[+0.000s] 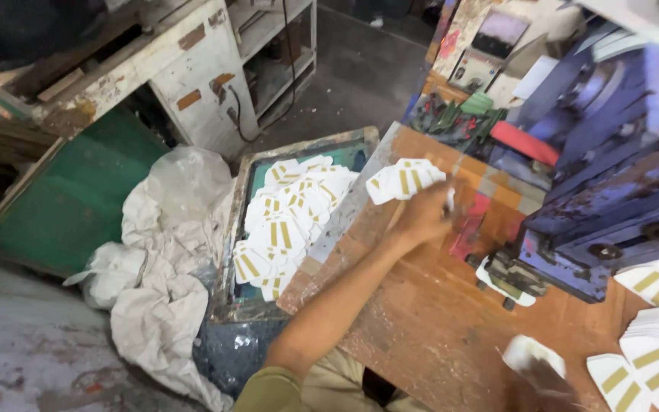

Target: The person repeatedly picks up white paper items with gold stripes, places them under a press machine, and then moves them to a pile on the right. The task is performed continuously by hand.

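Over the wooden surface's [429,320] far left edge, the left hand [421,217] grips a fanned stack of white gold-striped cards [403,181] above its fingers; right hand [547,379] blurred, grip unclear.

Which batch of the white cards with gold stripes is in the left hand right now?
The fanned bunch of white gold-striped cards, raised over the wooden table in the left hand; the other batches lie loose in the tray and at the table's right edge.

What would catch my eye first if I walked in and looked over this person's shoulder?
Probably the left hand over the worn wooden table, holding a fan of white cards with gold stripes. Left of the table, a heap of the same cards fills a framed tray. On the right stands a blue metal machine, with more card stacks below it.
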